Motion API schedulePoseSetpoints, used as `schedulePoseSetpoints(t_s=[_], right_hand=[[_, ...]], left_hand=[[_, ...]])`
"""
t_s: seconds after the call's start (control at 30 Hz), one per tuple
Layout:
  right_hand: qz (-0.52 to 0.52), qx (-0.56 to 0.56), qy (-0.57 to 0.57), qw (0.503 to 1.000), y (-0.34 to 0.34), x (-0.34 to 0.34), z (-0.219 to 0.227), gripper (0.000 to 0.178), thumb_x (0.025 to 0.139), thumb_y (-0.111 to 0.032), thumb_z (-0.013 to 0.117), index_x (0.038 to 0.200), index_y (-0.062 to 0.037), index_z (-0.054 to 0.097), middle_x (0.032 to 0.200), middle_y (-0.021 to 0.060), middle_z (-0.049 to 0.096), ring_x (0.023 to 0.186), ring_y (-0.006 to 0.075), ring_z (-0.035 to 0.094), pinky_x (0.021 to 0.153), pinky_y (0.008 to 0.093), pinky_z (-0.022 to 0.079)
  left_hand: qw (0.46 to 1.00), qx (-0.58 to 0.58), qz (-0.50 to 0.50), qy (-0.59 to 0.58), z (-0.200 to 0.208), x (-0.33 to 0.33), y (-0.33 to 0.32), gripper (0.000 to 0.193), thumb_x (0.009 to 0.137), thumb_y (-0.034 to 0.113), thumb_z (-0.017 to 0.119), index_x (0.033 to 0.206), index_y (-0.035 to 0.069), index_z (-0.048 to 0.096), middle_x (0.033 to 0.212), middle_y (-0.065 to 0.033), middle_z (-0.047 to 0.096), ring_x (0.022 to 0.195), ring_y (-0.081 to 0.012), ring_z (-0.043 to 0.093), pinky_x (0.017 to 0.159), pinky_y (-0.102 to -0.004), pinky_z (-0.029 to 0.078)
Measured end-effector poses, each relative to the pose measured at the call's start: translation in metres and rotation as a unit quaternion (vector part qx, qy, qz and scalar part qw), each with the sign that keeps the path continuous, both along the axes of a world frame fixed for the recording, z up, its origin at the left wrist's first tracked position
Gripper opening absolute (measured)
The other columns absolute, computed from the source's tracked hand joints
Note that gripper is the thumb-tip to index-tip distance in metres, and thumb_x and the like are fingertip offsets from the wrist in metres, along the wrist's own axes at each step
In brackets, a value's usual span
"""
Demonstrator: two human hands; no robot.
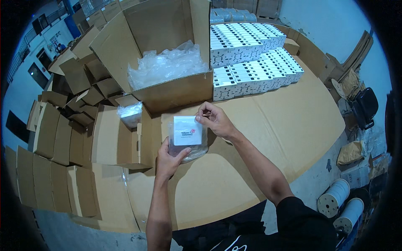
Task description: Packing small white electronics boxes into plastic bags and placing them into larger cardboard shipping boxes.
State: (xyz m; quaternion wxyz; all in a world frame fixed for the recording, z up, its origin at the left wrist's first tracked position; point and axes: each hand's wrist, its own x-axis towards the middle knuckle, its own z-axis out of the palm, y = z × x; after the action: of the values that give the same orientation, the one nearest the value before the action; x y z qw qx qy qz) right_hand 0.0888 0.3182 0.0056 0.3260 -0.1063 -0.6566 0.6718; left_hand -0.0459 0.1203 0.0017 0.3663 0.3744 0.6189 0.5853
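Observation:
A flat white square box (184,124) with a small red and dark print sits partly inside a clear plastic bag (197,154), above the cardboard-covered table. My left hand (169,161) grips the bag from the lower left, its thumb across the front. At the upper right corner of the white box, my right hand (215,119) is closed in a pinch; whether it has the box or the bag's edge is hard to see. Just left of my hands stands a small open carton (147,144), with a plastic-wrapped white item (130,114) at its far end.
A large open carton (180,90) holding crumpled clear plastic bags (167,65) stands beyond my hands. Stacked white printed boxes (255,73) are at the back right. Several open cartons (52,138) crowd the left. Cable spools (335,196) stand on the floor at lower right.

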Motion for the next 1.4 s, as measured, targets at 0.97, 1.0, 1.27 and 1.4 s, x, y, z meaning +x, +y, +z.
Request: schedulePoseSetpoints(t_s=[0.97, 1.0, 1.27, 1.4], right_hand=[[-0.078, -0.124, -0.048, 0.988, -0.033, -0.010, -0.003, 0.026, 0.103, -0.018, 0.063, 0.117, 0.0016, 0.072, 0.103, 0.0064, 0.075, 0.093, 0.0110, 0.066, 0.085, 0.0279, 0.053], [-0.070, -0.119, -0.044, 0.989, -0.034, -0.010, -0.001, 0.027, 0.104, -0.019, 0.061, 0.118, 0.0020, 0.071, 0.106, 0.0074, 0.075, 0.097, 0.0128, 0.068, 0.090, 0.0295, 0.054], [-0.045, -0.096, 0.013, 0.994, -0.034, -0.005, 0.002, 0.026, 0.103, -0.018, 0.064, 0.119, 0.0009, 0.072, 0.105, 0.0073, 0.075, 0.099, 0.0125, 0.068, 0.090, 0.0288, 0.054], [-0.018, -0.092, -0.031, 0.995, -0.040, -0.002, 0.014, 0.030, 0.097, -0.019, 0.072, 0.120, 0.0002, 0.072, 0.100, 0.0044, 0.074, 0.092, 0.0103, 0.066, 0.083, 0.0278, 0.054]], left_hand=[[0.975, 0.143, 0.133, -0.104, -0.022, -0.015, 0.036, 0.030, 0.103, 0.027, 0.065, 0.117, 0.000, 0.068, 0.105, -0.0017, 0.068, 0.093, -0.0093, 0.060, 0.084, -0.0258, 0.050], [0.975, 0.144, 0.135, -0.104, -0.021, -0.017, 0.034, 0.030, 0.103, 0.027, 0.065, 0.117, 0.000, 0.068, 0.105, -0.0017, 0.068, 0.093, -0.0093, 0.060, 0.084, -0.0258, 0.050], [0.973, 0.176, 0.114, -0.099, -0.008, -0.014, 0.031, 0.023, 0.098, 0.021, 0.073, 0.111, 0.002, 0.071, 0.103, -0.0023, 0.070, 0.095, -0.0095, 0.062, 0.084, -0.0258, 0.050], [0.978, 0.169, 0.107, -0.062, -0.010, -0.014, 0.028, 0.025, 0.094, 0.018, 0.077, 0.112, 0.002, 0.070, 0.103, -0.0025, 0.070, 0.097, -0.0100, 0.063, 0.085, -0.0261, 0.050]])
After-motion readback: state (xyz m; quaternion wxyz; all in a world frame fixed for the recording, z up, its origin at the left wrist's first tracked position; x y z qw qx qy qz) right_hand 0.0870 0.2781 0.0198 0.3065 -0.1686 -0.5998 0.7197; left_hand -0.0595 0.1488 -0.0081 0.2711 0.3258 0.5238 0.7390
